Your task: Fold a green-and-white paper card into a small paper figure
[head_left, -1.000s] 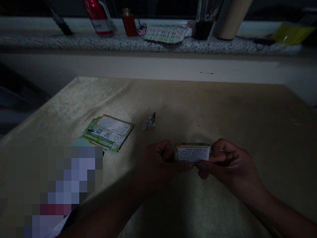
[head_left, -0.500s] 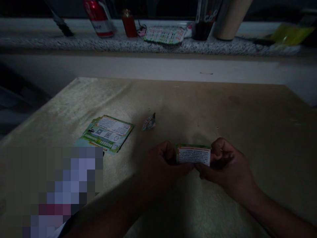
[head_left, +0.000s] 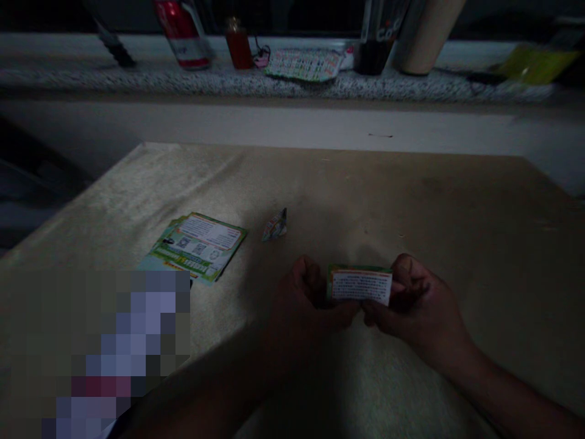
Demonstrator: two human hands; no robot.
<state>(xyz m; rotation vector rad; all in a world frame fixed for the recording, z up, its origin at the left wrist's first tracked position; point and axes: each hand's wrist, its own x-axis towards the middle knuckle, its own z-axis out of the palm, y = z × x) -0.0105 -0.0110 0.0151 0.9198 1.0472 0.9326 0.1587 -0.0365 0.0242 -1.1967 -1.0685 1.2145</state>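
Between my two hands is a folded printed leaflet (head_left: 361, 286), green along its top edge with a white panel of small text facing me. My left hand (head_left: 306, 299) grips its left end, thumb along the lower edge. At the other end, my right hand (head_left: 414, 299) pinches it with the thumb below and curled fingers behind. To the left lies a stack of similar green and white leaflets (head_left: 201, 241), flat on the table. A small folded paper piece (head_left: 275, 225) with a pointed tip rests between the stack and my hands.
The table (head_left: 365, 189) meets a low wall under a speckled stone sill (head_left: 228, 82). On the sill stand a red can (head_left: 187, 36), a small red-brown bottle (head_left: 238, 46), a patterned packet (head_left: 304, 64), a dark cola bottle (head_left: 377, 42) and a beige cylinder (head_left: 425, 36). A blurred-out patch covers the lower left.
The leaflet and my fingers have shifted very slightly to the right. Both hands keep their hold, and the stack and the folded paper piece have stayed put.
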